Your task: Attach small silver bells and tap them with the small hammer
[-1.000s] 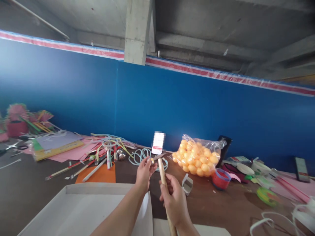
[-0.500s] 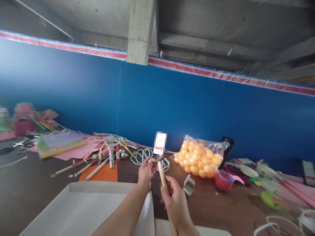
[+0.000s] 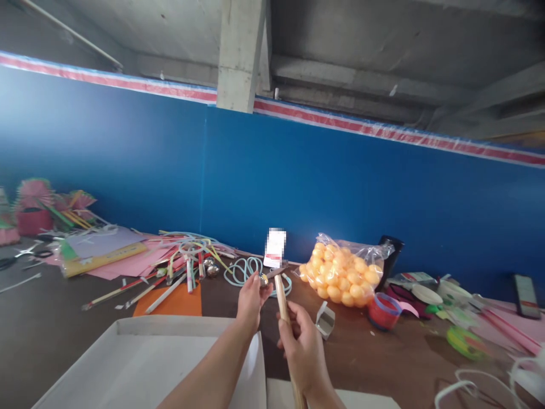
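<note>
My right hand is wrapped round the pale wooden handle of a hammer, held upright and slightly tilted. Its dark head shows at the top, close to my left fingers. My left hand pinches a small shiny silver ball, perhaps a bell, just left of the hammer head; the fingers partly hide it. Behind both hands lies a coil of pale blue cord on the table. Two similar silver balls rest farther left.
A white box lid sits in front of me. To the right stand a clear bag of orange balls, a small open box and a red tape roll. Straws and paper crowd the left. A blue partition rises behind.
The silver ball shows more clearly between my left fingers, and the hammer head sits slightly differently beside it. The whole view has shifted a little; both hands keep their holds.
</note>
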The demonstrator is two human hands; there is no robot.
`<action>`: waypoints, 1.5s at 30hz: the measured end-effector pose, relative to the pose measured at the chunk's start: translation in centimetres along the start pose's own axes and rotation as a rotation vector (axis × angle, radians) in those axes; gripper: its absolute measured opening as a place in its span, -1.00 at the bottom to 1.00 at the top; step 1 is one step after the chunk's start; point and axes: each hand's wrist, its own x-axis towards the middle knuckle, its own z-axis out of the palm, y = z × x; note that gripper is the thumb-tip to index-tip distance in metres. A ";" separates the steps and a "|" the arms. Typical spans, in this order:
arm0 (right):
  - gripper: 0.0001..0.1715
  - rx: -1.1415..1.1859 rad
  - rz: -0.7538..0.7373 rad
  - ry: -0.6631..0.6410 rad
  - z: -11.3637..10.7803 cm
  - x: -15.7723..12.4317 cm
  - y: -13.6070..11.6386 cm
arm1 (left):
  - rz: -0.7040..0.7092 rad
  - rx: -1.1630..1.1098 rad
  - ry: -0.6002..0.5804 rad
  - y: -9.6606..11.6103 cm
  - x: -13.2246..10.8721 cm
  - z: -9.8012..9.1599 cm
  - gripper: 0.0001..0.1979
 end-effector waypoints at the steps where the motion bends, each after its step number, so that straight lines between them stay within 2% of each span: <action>1: -0.62 0.008 -0.003 0.019 0.0 0.0 -0.2 | 0.000 -0.001 0.005 0.0 0.0 0.0 -0.81; 3: -0.61 0.013 -0.002 0.038 0.1 0.0 -0.3 | 0.009 0.000 0.007 0.0 0.0 0.0 -0.84; 8: -0.65 -0.027 0.000 -0.033 0.2 0.0 0.3 | 0.025 0.045 -0.012 -0.1 0.1 -0.1 -0.90; 11: -0.64 -0.012 -0.018 -0.005 0.1 0.1 0.6 | 0.044 0.038 -0.005 -0.1 0.1 -0.1 -0.91; 14: -0.63 -0.005 -0.017 0.019 0.0 0.2 0.6 | 0.048 0.038 -0.012 -0.2 0.1 -0.1 -0.91; 18: -0.65 -0.007 0.006 -0.020 0.0 0.2 0.6 | 0.045 0.054 -0.018 -0.3 0.2 -0.1 -0.91; 22: -0.64 0.006 -0.012 0.014 0.0 0.2 0.6 | 0.052 0.051 0.002 -0.3 0.2 -0.1 -0.91; 27: -0.65 -0.002 0.010 -0.038 0.0 0.3 0.9 | 0.035 0.070 -0.009 -0.3 0.2 -0.1 -0.91; 32: -0.64 0.015 -0.004 -0.003 0.0 0.2 0.8 | 0.052 0.055 -0.005 -0.4 0.3 -0.2 -0.90; 36: -0.65 -0.007 0.021 -0.040 0.0 0.3 1.0 | 0.039 0.063 -0.009 -0.4 0.4 -0.2 -0.90; 41: -0.63 0.012 0.010 -0.011 0.0 0.4 1.1 | 0.045 0.065 0.018 -0.3 0.3 -0.1 -0.91; 45: -0.65 -0.001 0.033 -0.063 0.0 0.3 1.0 | 0.028 0.075 0.012 -0.3 0.3 -0.1 -0.91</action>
